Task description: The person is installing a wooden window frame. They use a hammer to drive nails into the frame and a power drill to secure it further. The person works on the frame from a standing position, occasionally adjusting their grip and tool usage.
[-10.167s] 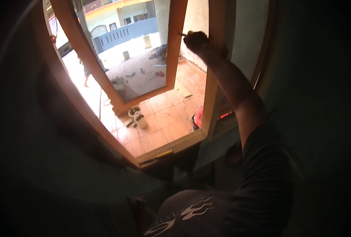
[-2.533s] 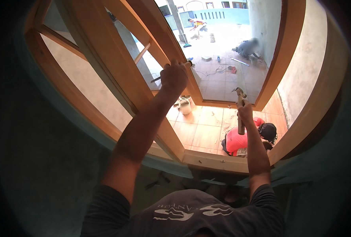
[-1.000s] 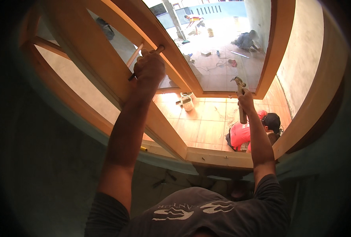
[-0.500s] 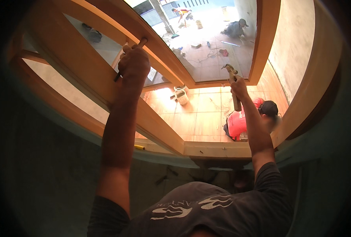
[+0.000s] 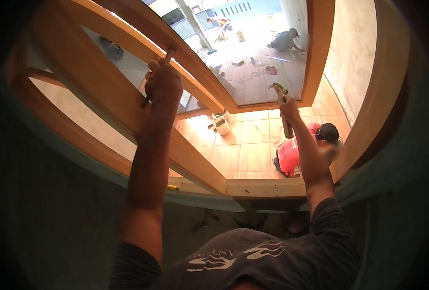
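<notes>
My left hand is closed round a chisel-like tool, its light handle above my fingers and a dark shaft below, against the wooden mullion or sash beside it. My right hand grips a claw hammer by its wooden handle, head up, in front of the lower right of an outward-swung glazed sash. Below both arms runs the wooden sill of the window frame, where a small yellow handle lies at left.
Just outside the opening, a co-worker in red and dark cap crouches on orange tiles. Pale buckets stand left of them. Through the glass, two more people work among cords and tools. A second glazed panel is at upper left.
Ten seconds ago one raised arm showed at the sash. Since then both arms came in, with tool and hammer. Over the last seconds both hands and the window moved up and left in view.
</notes>
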`<state>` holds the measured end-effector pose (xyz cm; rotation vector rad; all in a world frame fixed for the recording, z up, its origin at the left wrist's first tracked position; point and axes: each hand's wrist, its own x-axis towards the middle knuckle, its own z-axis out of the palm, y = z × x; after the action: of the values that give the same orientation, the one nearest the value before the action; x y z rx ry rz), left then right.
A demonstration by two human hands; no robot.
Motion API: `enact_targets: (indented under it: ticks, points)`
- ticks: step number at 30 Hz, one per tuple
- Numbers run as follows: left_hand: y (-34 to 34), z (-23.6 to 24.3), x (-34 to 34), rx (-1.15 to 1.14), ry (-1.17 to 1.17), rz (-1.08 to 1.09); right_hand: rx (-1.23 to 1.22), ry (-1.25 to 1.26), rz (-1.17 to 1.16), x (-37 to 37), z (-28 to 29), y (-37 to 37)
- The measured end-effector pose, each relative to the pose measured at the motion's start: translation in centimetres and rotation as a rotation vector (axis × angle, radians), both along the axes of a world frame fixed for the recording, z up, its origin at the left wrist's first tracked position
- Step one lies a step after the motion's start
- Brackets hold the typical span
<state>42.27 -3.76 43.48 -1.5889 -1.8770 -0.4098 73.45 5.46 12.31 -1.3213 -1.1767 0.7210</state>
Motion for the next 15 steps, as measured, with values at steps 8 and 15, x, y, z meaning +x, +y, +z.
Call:
enact_targets:
  ticks: [8,15]
  points:
    - [-0.5,1.3,0.2,-0.006,-0.048,-0.049,-0.006,0.008,-0.007,0.5,-0.1,1.0]
    - [0.3,0.8,-1.2,0.03,0.108,-0.018,-0.04,0.019,0.002,0.1,0.1,0.9]
